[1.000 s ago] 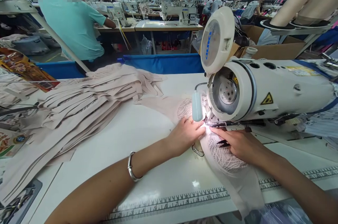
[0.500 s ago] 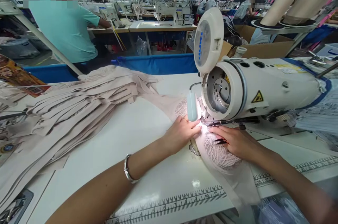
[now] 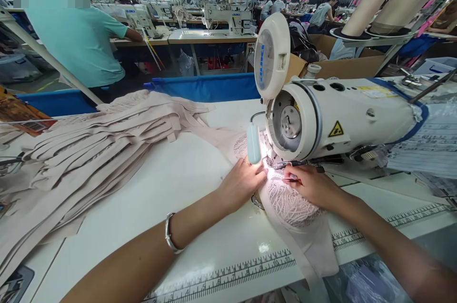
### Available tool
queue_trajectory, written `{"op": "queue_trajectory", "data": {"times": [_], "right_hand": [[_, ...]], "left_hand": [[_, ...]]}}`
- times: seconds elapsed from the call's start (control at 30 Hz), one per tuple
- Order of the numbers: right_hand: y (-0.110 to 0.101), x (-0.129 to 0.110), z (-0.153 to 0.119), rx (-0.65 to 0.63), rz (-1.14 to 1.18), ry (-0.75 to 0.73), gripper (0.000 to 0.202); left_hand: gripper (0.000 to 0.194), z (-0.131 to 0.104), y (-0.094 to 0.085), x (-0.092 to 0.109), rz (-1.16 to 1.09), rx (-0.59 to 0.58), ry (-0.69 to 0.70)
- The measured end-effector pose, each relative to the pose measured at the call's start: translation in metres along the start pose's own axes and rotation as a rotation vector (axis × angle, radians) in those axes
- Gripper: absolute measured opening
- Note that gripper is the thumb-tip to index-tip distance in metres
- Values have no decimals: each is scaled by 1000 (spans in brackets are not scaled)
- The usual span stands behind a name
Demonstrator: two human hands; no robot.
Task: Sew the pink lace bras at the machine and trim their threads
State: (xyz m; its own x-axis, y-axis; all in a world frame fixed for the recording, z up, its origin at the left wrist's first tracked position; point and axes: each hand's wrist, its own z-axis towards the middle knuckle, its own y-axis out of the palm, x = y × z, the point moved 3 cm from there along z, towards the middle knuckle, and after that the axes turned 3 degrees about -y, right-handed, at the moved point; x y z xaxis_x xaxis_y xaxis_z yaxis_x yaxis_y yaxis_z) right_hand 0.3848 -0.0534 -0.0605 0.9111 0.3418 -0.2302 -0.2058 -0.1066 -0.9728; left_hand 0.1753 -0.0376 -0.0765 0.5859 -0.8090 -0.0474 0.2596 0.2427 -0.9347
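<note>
A pale pink lace piece [image 3: 291, 203] with plain fabric edges lies under the sewing machine head [image 3: 342, 115], its lower end draped over the table's front edge. My left hand [image 3: 241, 181] is closed on the left edge of the lace piece, fingertips beside the lit needle area. My right hand [image 3: 312, 186] is on the right, curled around small dark thread snips [image 3: 294, 180], whose tips show over the lace. Most of the snips is hidden in the palm. A light-blue lamp or guard [image 3: 253, 143] hangs just above my left fingers.
Layered pink fabric strips [image 3: 117, 136] spread over the left of the white table [image 3: 171, 189]. A printed ruler [image 3: 228, 277] runs along the front edge. Thread cones [image 3: 371, 8] stand at the right. A person in a turquoise shirt [image 3: 71, 41] sits beyond the blue cloth trough [image 3: 203, 88].
The view has shifted slightly, so the scene sits further left. My right fingers have curled in, and the snips' dark blades now point less far out. My left hand stays by the needle.
</note>
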Motion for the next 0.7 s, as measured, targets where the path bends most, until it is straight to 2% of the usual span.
{"op": "queue_trajectory", "data": {"times": [0.13, 0.27, 0.37, 0.43, 0.57, 0.7], "right_hand": [[7, 4, 8, 110, -78, 34, 19], [14, 14, 7, 151, -116, 20, 11], [14, 20, 1, 114, -116, -53, 37], [12, 19, -3, 98, -107, -140, 56], [6, 9, -8, 130, -91, -260, 70], [4, 2, -8, 131, -88, -263, 72]], "left_hand": [[32, 3, -11, 19, -6, -70, 33], [28, 4, -17, 42, -87, -165, -87], [46, 3, -12, 60, 42, -161, -134], [50, 2, -7, 67, 129, -165, -122], [50, 0, -1, 67, 162, -210, -88], [47, -1, -4, 60, 166, -244, -45]]}}
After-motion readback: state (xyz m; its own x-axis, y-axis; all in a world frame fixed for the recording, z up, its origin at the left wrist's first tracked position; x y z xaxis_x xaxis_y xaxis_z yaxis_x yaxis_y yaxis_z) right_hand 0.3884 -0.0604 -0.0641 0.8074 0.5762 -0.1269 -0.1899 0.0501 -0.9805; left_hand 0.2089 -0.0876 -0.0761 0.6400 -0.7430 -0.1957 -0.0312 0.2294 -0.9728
